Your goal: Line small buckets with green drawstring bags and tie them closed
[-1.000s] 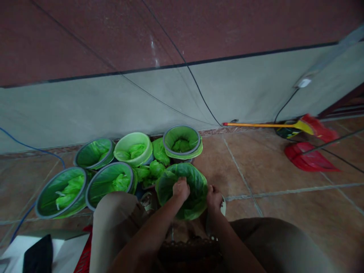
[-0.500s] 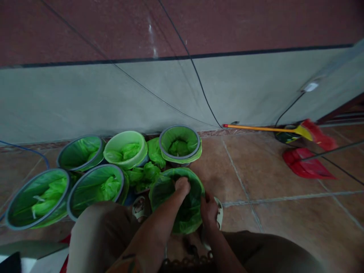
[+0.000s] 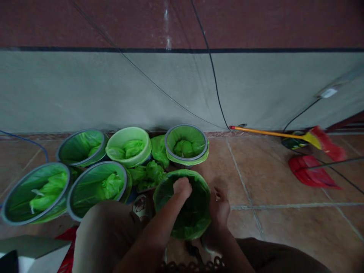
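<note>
A bin (image 3: pixel 193 218) lined with a thin green plastic bag stands between my feet, its mouth facing up. My left hand (image 3: pixel 182 187) reaches down inside it, fingers closed in a fist against the liner. What that fist holds, if anything, is hidden. At the bin's right side, my right hand (image 3: pixel 219 206) has curled fingers and sits close against the outside of the bag. I see nothing between its fingers. Just behind this bin, another lined bin (image 3: pixel 186 127) with a grey rim has a bunched green bag inside.
More lined bins stand to the left, including a pale green bin (image 3: pixel 129 131) and a grey-rimmed bin (image 3: pixel 98 165). Loose green bags (image 3: pixel 146 174) lie between them. Along the wall are a broom (image 3: pixel 264 132), a red dustpan (image 3: pixel 309 170) and a black cable (image 3: pixel 214 76).
My right hand has moved outward, off the bin's rim to its right side. My left hand stays inside the bin. The view has shifted slightly.
</note>
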A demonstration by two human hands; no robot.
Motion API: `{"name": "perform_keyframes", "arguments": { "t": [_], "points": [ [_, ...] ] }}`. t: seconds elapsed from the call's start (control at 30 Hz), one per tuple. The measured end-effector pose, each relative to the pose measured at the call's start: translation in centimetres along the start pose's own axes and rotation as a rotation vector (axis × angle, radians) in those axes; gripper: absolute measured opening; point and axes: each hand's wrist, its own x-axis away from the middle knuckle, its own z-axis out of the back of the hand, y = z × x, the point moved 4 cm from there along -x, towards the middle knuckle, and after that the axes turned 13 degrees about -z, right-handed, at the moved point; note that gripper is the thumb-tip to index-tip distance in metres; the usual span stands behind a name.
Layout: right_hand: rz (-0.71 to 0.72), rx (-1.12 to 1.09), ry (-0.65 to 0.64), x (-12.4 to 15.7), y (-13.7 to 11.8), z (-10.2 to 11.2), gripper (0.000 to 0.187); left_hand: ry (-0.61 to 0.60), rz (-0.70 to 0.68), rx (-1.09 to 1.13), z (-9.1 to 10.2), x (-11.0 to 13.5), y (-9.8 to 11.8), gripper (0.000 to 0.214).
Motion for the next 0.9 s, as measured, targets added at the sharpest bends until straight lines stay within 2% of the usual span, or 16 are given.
{"name": "perform_keyframes", "arguments": {
  "t": [0.1,0.17,0.2,0.27,0.37,0.43,0.5,0.57,0.7,0.8,0.9],
  "points": [
    [0.165,0.065,-0.016,-1.9,-5.0,-0.4,0.045,0.309,-0.021,-0.018,3.5,0.4,-0.4,0.036],
    [0.270,0.187,-0.123,-3.1,-7.6,-2.1,0.043,0.443,-0.092,-0.051,5.1,0.1,-1.0,0.033],
    [0.302,0.284,-0.204,-3.5,-8.4,-3.2,0.041,0.427,-0.129,-0.076,5.3,-0.3,-1.5,0.031],
    [0.315,0.463,-0.350,-4.0,-8.8,-5.1,0.038,0.284,-0.180,-0.127,4.9,-1.2,-2.6,0.029],
    [0.282,0.589,-0.428,-4.5,-8.2,-6.3,0.037,0.076,-0.219,-0.176,3.9,-2.0,-4.4,0.026],
    [0.290,0.590,-0.433,-4.7,-7.9,-6.2,0.035,0.038,-0.231,-0.186,3.7,-1.9,-5.1,0.026],
    [0.308,0.587,-0.440,-4.6,-7.5,-5.7,0.032,0.046,-0.232,-0.179,3.9,-1.7,-5.5,0.028],
    [0.268,0.553,-0.396,-4.4,-6.5,-4.9,0.034,0.090,-0.220,-0.155,4.4,-1.5,-5.7,0.040],
    [-0.016,0.404,-0.163,-2.9,-1.9,-2.9,0.042,0.177,-0.124,-0.058,5.3,-1.3,-6.5,0.063],
    [-0.108,0.321,-0.100,-0.7,1.6,-2.3,0.045,0.149,-0.081,0.026,5.4,-1.6,-7.1,0.063],
    [-0.124,0.297,-0.124,0.4,2.9,-2.0,0.045,0.116,-0.086,0.071,5.2,-2.0,-7.3,0.059]
  ]
}}
